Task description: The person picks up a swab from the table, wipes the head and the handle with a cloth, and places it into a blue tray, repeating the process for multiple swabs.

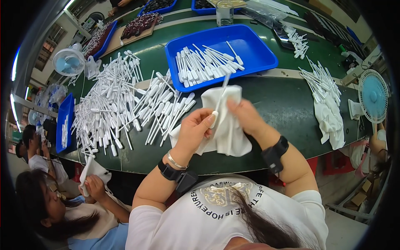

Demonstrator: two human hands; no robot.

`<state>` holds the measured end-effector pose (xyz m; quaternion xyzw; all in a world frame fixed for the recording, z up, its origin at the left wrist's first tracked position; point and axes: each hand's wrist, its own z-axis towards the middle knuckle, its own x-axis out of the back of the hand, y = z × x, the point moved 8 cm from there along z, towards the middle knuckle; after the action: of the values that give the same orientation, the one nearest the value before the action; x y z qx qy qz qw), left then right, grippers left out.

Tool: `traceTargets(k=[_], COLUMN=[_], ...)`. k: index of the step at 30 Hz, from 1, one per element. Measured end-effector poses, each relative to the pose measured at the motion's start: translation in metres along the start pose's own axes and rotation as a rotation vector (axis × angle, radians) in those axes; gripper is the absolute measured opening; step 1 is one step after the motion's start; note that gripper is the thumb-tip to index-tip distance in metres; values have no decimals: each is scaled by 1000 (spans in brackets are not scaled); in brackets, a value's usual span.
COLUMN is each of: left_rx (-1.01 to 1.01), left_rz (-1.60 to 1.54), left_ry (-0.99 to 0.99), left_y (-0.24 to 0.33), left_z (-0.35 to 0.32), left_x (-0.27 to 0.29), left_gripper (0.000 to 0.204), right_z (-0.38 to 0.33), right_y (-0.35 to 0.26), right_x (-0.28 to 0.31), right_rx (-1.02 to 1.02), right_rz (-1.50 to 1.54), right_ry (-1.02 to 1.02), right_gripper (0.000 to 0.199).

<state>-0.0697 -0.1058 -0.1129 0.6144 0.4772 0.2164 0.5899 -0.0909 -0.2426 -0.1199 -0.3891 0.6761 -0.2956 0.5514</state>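
My left hand [193, 129] is closed on a thin white stick [225, 85], gripping it by its thicker rounded end. The stick slants up and away from me over the table's front edge. A white cloth [233, 139] hangs around and below the stick. Smeared by motion, my right hand [246, 116] presses the cloth against the stick's shaft. Just beyond my hands, a blue tray [262, 62] holds many similar white sticks [204, 64]. A large loose heap of white sticks [110, 100] lies on the table to the left.
At the right, more sticks [321, 81] lie beside a crumpled white cloth [330, 121] and a fan [373, 96]. Another person's hands [95, 187] work with cloth at the lower left. A small blue tray [61, 125] stands behind that person. A clear jar [224, 14] stands at the back.
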Motion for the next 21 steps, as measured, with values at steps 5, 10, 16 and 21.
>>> traceTargets(k=[5,10,16,21], left_rx=[-229,-460,-357,-395], left_rz=[-64,316,101,-189], left_ry=[-29,35,65,142], left_y=[2,26,44,52], left_z=[0,-14,-9,-10], left_x=[-1,-12,18,37], left_gripper=[13,11,12,13], right_z=[-9,-13,-20,-19], right_y=[21,1,6,9], right_x=[-33,-29,-46,-46], right_rx=[124,250,203,101], right_rz=[-268,-238,-854,-694], right_ry=[-81,20,-181,-289], right_gripper=[32,28,25,26])
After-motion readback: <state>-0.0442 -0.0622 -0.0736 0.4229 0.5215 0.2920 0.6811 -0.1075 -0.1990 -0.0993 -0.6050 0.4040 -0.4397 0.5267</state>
